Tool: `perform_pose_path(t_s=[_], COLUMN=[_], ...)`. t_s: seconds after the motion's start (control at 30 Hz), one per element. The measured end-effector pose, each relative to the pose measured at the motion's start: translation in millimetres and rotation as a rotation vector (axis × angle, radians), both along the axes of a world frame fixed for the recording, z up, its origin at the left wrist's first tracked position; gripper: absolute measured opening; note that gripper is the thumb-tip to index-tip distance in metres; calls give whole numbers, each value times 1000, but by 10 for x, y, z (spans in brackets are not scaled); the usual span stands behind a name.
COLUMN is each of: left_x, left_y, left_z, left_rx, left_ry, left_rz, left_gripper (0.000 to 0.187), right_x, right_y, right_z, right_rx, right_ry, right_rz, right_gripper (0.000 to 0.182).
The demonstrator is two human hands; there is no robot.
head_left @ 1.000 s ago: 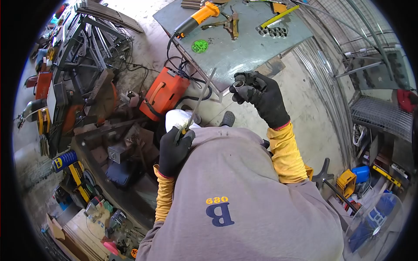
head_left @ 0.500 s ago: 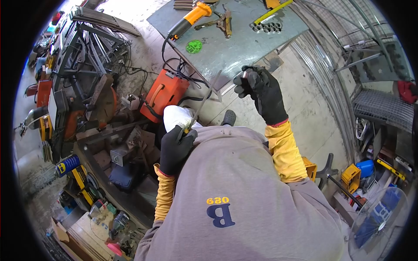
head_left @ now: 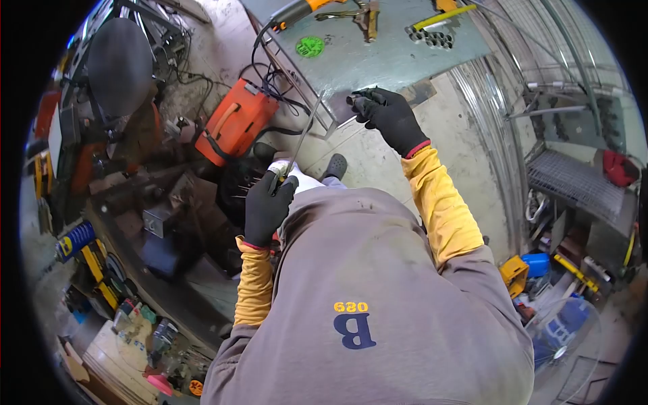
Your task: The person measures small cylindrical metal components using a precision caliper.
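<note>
My left hand (head_left: 268,208), in a black glove, is closed around the lower end of a long thin metal file (head_left: 305,135). The file slants up and away toward the near corner of the metal table (head_left: 378,64). In its black glove, my right hand (head_left: 390,118) pinches a small short metal tube (head_left: 352,100) at the fingertips, near the table's edge. The glove partly hides this piece. File and tube are apart. On the table lies a group of similar short metal tubes (head_left: 432,37).
An orange power tool (head_left: 295,12), locking pliers (head_left: 343,13), a green disc (head_left: 310,46) and a yellow bar (head_left: 442,17) lie on the table. Left of my legs stands an orange machine (head_left: 236,121) with cables. A fan (head_left: 560,351) is at lower right; a metal-framed bin (head_left: 162,270) at left.
The view has shifted, so the table sits higher in it. Both hands appear slightly further left and still hold the file and the small tube.
</note>
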State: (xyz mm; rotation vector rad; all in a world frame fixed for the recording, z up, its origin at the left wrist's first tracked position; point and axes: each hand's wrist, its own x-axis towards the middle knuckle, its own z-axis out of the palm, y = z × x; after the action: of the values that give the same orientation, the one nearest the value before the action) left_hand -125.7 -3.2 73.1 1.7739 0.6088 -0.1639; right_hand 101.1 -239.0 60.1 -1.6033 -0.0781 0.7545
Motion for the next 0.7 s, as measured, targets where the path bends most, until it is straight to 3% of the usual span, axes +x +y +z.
perform_pose_path(t_s=[0.1,0.2,0.4,0.63,0.7], left_x=[-62,-150,-197,-85,-12], left_y=[-4,25,40,154,181], left_z=[-203,-315,-490,-540,-518], left_rx=[-29,34,85,99,84], left_ry=[38,26,6,-42,-45], left_rz=[47,-22,-113,-189,-187], left_gripper=[22,22,39,39,39], right_x=[75,120,234,304,253], right_y=[144,293,454,432,437], right_z=[5,-25,28,-217,-248], right_rx=[-218,-276,-495,-473,-307], right_ry=[-20,-36,-57,-206,-245], right_rz=[109,140,235,155,97], right_gripper=[28,26,22,20,20])
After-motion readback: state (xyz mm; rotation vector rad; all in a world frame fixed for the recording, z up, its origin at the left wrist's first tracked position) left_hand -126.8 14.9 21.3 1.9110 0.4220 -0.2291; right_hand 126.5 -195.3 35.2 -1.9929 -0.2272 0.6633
